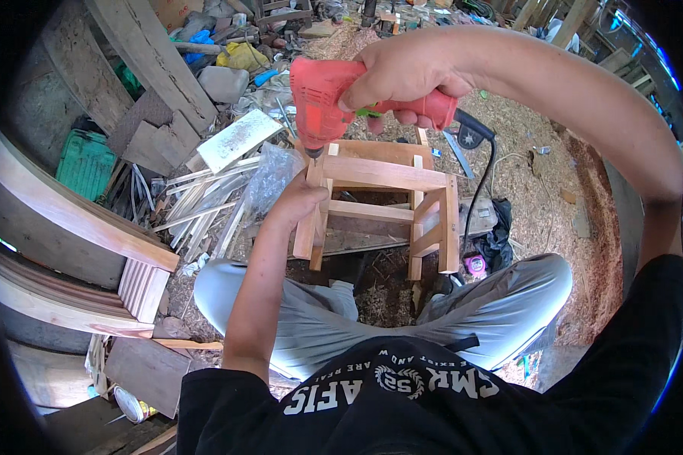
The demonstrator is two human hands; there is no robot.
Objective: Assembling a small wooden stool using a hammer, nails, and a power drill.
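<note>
My right hand [398, 80] is wrapped round the handle of a red corded power drill [319, 98], its body upright and its chuck pointing down. The drill's tip meets the top of the left leg of a small wooden stool frame [387, 173], close to the joint with the top rail. Just below the chuck, my left hand [300, 199] grips that same leg, its fingers partly hidden behind the wood. The frame stands between my knees, with rails joining its legs. From the drill's handle a black cord [484, 159] hangs down to the right.
Thin wood strips [205, 205] and clear plastic wrap [275, 178] lie to the left. A pink tape measure [475, 265] and black plastic bag [498, 231] sit right of the frame. Curved slatted woodwork [76, 205] stands at the far left. Wood shavings [535, 189] cover the ground.
</note>
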